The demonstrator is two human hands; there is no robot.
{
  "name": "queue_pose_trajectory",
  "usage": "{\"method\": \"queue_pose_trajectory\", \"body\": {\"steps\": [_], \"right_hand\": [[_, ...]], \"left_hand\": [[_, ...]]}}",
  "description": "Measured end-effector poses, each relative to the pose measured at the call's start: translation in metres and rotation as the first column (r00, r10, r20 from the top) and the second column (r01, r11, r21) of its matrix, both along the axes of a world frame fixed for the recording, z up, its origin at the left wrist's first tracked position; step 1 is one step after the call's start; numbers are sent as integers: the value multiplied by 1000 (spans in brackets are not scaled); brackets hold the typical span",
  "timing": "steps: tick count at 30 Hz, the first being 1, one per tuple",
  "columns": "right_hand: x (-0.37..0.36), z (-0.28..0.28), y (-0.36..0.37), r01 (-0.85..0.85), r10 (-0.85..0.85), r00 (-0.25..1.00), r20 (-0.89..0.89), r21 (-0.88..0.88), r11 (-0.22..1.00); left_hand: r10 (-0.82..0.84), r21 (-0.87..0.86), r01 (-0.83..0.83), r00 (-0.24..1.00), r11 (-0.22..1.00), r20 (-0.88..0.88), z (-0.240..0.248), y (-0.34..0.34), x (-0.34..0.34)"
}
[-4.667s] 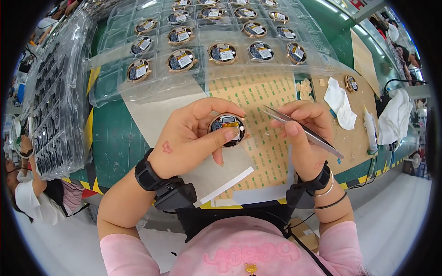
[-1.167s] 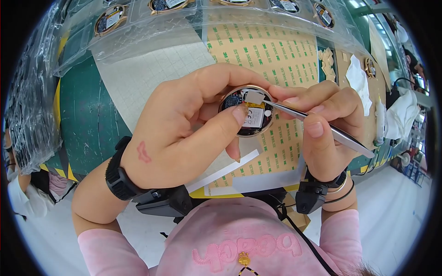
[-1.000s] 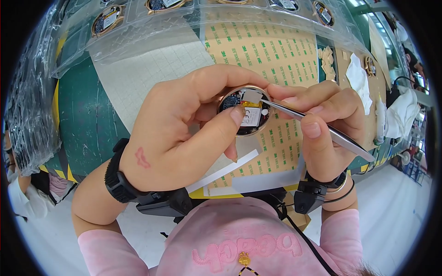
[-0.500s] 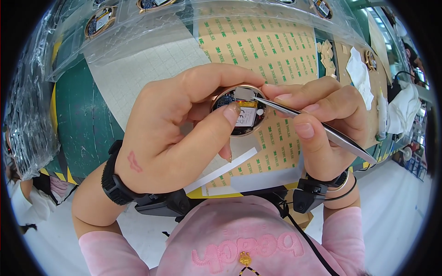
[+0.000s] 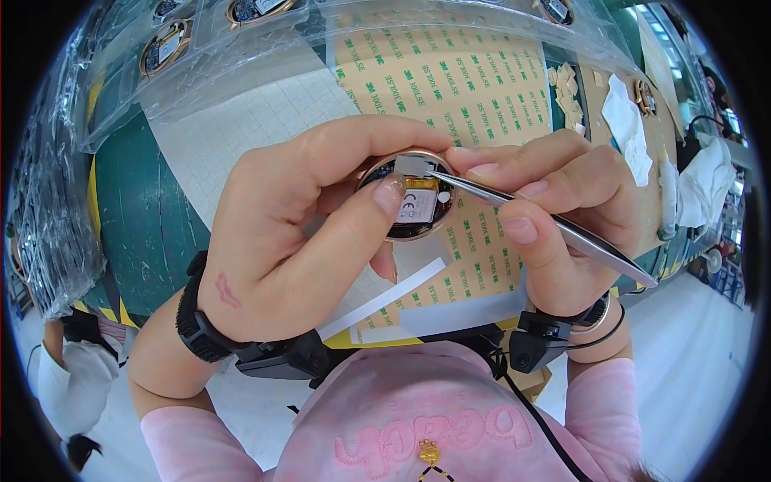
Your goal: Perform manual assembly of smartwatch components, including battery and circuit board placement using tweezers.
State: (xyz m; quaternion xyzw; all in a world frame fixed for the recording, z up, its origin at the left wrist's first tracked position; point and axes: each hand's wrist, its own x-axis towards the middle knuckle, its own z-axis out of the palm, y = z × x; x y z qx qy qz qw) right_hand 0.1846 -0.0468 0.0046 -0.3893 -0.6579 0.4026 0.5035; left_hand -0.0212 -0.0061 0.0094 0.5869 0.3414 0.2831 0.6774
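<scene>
My left hand [image 5: 297, 217] is closed round a round watch body [image 5: 444, 210] with a gold rim, its open inside facing up. Inside it lie a silver battery [image 5: 418, 207], dark circuitry and a small grey square piece [image 5: 412, 165] near the top edge. The left thumb presses over the left part of the inside. My right hand [image 5: 574, 209] grips a pair of metal tweezers [image 5: 593, 243] like a pen. Their tips meet the right edge of the grey piece; whether they pinch it I cannot tell. My right fingertips nearly touch the left index finger.
Brown sheets of adhesive backing [image 5: 458, 88] and a pale gridded sheet [image 5: 233, 120] cover much of the green mat [image 5: 148, 225]. Clear plastic trays [image 5: 321, 32] with more round watch bodies [image 5: 165, 48] stand at the back. White tissue [image 5: 629, 132] and small brown scraps [image 5: 566, 92] lie at the right.
The watch body and my left hand have shifted slightly left. The tweezers' tips have moved left with them, staying at the grey piece. Both hands keep their grip.
</scene>
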Motion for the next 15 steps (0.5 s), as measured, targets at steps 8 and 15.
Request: {"method": "queue_pose_trajectory", "body": {"steps": [8,15], "right_hand": [[-2,2,-2,13,-13,1000,-4,-26,1000],[-2,0,-2,14,-15,1000,-15,-22,1000]], "left_hand": [[-3,11,3,1000,1000,-4,-2,-1,-1],[-17,18,17,1000,1000,-19,-1,0,-1]]}}
